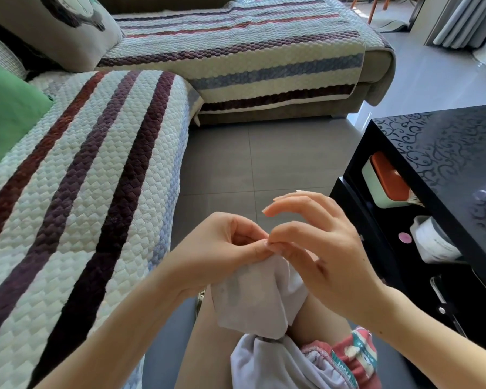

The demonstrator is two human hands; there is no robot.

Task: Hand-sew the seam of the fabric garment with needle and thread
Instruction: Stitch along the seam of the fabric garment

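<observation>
Low at six o'clock, the white garment is held over the lap, its top edge pinched by the left hand and, from three o'clock, by the right hand.

Matt white cloth garment, glossy table

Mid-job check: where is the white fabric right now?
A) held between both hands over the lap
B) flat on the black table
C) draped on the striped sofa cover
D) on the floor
A: the left hand grips the white fabric and the right hand pinches its top edge, above the lap.
</observation>
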